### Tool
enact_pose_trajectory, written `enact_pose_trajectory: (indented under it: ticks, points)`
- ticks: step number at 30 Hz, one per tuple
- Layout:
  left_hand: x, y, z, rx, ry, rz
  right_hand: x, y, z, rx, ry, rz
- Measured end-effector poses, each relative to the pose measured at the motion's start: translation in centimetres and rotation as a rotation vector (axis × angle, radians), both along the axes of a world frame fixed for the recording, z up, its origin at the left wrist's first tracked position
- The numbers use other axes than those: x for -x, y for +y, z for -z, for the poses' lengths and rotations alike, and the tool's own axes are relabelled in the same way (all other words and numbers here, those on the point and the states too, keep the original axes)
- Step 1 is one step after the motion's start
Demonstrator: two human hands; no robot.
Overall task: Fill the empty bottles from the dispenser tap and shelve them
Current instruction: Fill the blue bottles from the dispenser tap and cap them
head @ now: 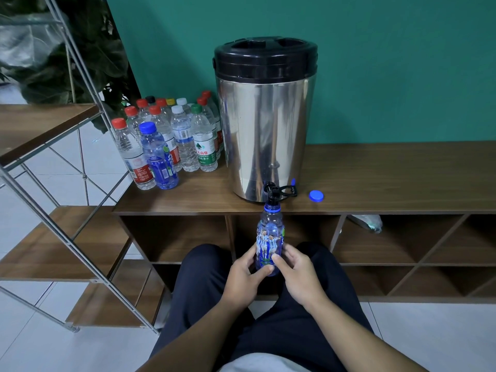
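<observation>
Two hands are clamping one bottle: our left hand (243,267) and right hand (296,264) are gripping the blue bottle (269,237) low down | bottle standing upright, mouth directly beneath the dispenser tap (271,193) | blue cap (316,196) lying on the counter (389,178), nearer our right hand.

I see the dispenser (265,122), a steel drum with a black lid, standing upright on the wooden top, its black tap (271,193) at the base facing me. Straight below at 6 o'clock stands the blue bottle (269,241), uncapped, upright, its picture label toward me and its mouth directly under the tap; its blue cap (316,196) lies flat on the top at 3 o'clock from the tap. At 9 o'clock from the dispenser I count a tight cluster of capped clear bottles (171,138), all upright.
</observation>
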State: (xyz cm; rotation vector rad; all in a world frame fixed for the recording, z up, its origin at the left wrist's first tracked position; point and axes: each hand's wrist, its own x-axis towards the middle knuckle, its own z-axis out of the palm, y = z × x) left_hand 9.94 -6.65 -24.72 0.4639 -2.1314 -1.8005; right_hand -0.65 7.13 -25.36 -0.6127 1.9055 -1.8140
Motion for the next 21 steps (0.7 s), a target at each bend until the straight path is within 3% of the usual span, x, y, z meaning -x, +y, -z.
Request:
enact_pose_trajectory:
  ticks: [21]
  points:
    - [0.03, -0.07, 0.08, -0.02, 0.012, 0.004, -0.29, 0.13, -0.54, 0.011, -0.008, -0.005]
